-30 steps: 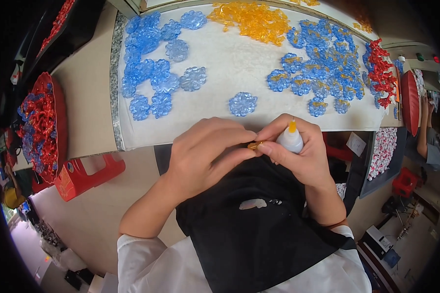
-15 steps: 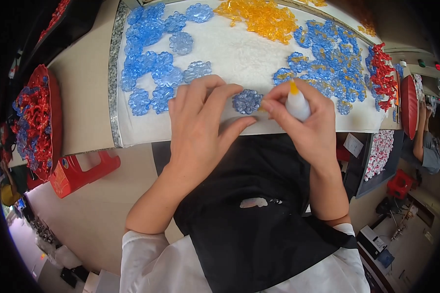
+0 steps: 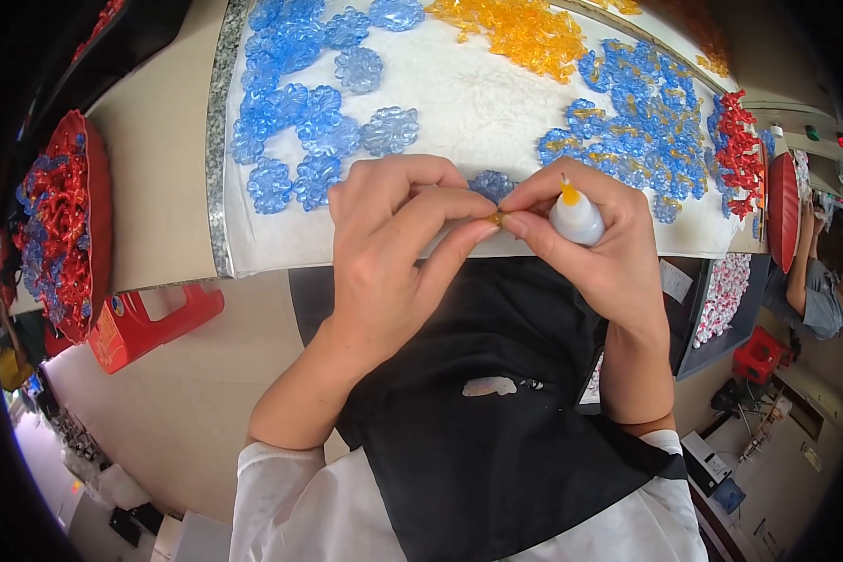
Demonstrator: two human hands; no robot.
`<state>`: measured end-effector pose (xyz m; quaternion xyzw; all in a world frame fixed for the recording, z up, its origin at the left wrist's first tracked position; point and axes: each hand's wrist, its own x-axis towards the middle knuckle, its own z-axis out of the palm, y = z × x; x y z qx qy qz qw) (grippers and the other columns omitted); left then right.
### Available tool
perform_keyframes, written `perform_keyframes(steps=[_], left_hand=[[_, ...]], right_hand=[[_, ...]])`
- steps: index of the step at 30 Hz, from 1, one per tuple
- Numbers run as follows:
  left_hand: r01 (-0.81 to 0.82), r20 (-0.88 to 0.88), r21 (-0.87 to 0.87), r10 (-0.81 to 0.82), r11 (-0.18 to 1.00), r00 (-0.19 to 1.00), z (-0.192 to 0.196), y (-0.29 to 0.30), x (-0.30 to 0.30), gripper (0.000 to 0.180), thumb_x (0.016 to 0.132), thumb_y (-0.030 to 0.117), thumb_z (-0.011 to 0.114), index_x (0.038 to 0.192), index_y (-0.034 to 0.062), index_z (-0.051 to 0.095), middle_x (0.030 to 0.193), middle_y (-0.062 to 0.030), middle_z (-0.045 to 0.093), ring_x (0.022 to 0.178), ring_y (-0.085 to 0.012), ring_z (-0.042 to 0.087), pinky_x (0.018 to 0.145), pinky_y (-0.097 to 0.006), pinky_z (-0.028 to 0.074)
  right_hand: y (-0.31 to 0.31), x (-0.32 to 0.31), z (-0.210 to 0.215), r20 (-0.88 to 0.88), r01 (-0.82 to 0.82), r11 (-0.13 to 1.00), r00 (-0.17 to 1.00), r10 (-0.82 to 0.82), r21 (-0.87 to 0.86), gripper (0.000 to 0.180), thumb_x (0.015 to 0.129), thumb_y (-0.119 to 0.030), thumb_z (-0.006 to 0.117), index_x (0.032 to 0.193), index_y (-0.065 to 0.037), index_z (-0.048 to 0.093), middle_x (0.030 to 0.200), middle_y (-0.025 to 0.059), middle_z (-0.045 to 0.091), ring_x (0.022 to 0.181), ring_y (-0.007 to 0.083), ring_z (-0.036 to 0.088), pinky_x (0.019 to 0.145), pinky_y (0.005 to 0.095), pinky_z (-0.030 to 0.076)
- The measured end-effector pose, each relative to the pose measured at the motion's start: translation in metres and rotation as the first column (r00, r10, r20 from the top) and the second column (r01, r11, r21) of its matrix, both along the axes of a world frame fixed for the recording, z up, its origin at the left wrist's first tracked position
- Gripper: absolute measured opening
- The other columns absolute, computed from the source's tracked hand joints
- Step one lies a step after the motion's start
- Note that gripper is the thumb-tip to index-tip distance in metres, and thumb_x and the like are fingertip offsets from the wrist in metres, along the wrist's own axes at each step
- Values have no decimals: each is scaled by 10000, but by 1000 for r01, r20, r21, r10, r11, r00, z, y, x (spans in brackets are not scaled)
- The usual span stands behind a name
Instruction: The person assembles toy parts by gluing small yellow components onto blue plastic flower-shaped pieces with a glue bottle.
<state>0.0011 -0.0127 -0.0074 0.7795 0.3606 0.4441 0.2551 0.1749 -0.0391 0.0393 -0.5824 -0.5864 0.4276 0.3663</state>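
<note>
The left hand (image 3: 389, 239) makes a narrow pinch with thumb and finger, holding a small yellow piece (image 3: 495, 219). The right hand (image 3: 613, 239) touches that piece too, with its thumb and finger tips, and also holds a white bottle (image 3: 578, 221) with a yellow tip pointing up. From the yellow piece, the bottle is at 3 o'clock. Just past the fingers, at 12 o'clock, is a blue flower (image 3: 493, 184), partly hidden.

Farther out on the bench (image 3: 468, 122), a yellow heap (image 3: 529, 42) lies at 12 o'clock. Plain blue flowers (image 3: 295, 108) lie at 10 o'clock. Blue flowers with yellow bits (image 3: 642, 136) are at 2 o'clock, with red pieces (image 3: 740, 155) beyond them. A red bowl (image 3: 101, 234) is at 9 o'clock.

A red stool (image 3: 150, 328) at 8 o'clock has gold marks too small to read. So is any writing on the white paper (image 3: 674, 279) near 4 o'clock.

Half a second ago, the hands were apart, with the flower in the gap. Now their fingertips meet.
</note>
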Motion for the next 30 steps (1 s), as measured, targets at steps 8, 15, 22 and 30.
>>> perform_keyframes(steps=[8, 15, 22, 30], left_hand=[[-146, -336, -102, 103, 984, 936, 8, -4, 7, 328, 624, 181, 776, 925, 123, 659, 1023, -20, 540, 933, -194, 495, 815, -322, 299], [-135, -289, -54, 114, 989, 951, 4, -3, 8, 331, 609, 150, 767, 911, 117, 637, 968, -9, 526, 894, -213, 483, 743, -354, 290], [-137, -281, -54, 116, 989, 953, 4, -2, 8, 318, 605, 144, 768, 893, 108, 639, 962, -12, 531, 890, -213, 487, 742, -355, 289], [-135, -280, -55, 115, 989, 953, 3, -2, 8, 314, 605, 138, 766, 890, 108, 639, 959, -10, 532, 887, -213, 490, 740, -355, 290]], right_hand=[[15, 3, -5, 220, 20, 1000, 975, -21, 8, 144, 754, -137, 654, 797, -7, 611, 673, 141, 608, 626, 271, 613, 589, 311, 457], [19, -2, -7, 301, 6, 1000, 954, -11, 18, 175, 735, -141, 652, 801, 16, 612, 675, 195, 588, 645, 361, 590, 577, 362, 457], [22, -3, -5, 438, -52, 999, 898, 41, 12, 162, 741, -133, 657, 789, 15, 609, 646, 159, 583, 606, 260, 559, 577, 332, 447], [27, 1, -3, 435, -121, 993, 893, 114, -11, 158, 763, -132, 656, 800, 12, 603, 642, 121, 582, 572, 163, 534, 576, 282, 434]])
